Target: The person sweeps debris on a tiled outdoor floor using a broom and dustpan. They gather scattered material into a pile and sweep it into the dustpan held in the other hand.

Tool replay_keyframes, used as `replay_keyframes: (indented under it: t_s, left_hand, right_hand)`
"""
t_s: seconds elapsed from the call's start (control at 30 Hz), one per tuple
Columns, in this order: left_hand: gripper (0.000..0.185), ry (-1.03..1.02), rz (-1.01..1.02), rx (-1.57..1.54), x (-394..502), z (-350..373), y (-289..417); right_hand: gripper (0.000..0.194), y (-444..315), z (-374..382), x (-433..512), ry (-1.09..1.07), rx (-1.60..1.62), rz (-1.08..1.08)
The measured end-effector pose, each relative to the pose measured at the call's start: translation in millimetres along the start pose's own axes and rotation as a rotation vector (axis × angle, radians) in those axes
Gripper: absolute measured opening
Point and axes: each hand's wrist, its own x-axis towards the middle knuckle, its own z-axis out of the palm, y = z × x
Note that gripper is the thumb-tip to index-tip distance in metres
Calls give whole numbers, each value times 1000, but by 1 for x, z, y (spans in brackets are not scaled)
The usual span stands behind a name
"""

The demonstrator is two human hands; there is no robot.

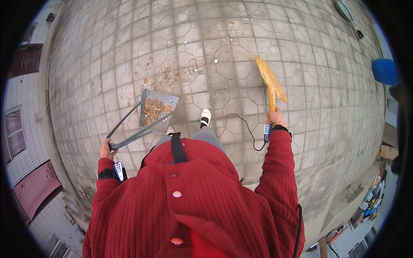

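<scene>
My left hand (107, 150) grips the dark handle frame of a metal dustpan (166, 120), which is in front of my left foot. Brown dry leaf-like litter (153, 109) lies in the pan, along with a few small bits. In my right hand (276, 117) is a short yellow straw broom (271, 84), its bristles pointing forward and away from the pan. More brown scraps (169, 75) and small white bits, one a white piece (216, 60), are scattered on the tiles beyond the dustpan.
Patterned paving tiles (322, 96) cover the ground. A black cable (246, 124) loops from the device at my right wrist. A blue container (384, 71) stands at the far right, a cardboard box (388, 152) below it. White-tiled walls with windows line the left. My shoe (205, 117) is beside the pan.
</scene>
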Motion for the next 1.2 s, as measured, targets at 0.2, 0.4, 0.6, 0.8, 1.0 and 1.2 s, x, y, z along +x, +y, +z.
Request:
replay_keyframes:
  t_s: [0.2, 0.4, 0.6, 0.8, 1.0, 1.2]
  left_hand:
    - [20, -25, -18, 6, -6, 6, -14]
    - [21, -11, -21, -10, 4, 5, -25]
    - [20, -11, -50, -12, 17, 1, -36]
    - [19, -50, -80, -50, 33, 4, -47]
    - [18, -100, -107, -24, 43, 0, -49]
    - [17, -139, -100, -4, 55, -3, -44]
  right_hand:
    - [45, -9, 84, 9, 136, -513, -98]
    - [68, -18, 113, -38, -308, -257, -86]
    - [79, -23, 85, -62, -344, 42, -12]
    - [55, -29, 86, -52, -156, -112, 13]
    - [49, -20, 169, -65, -160, -395, -28]
    - [73, -30, 207, -108, -427, -290, -22]
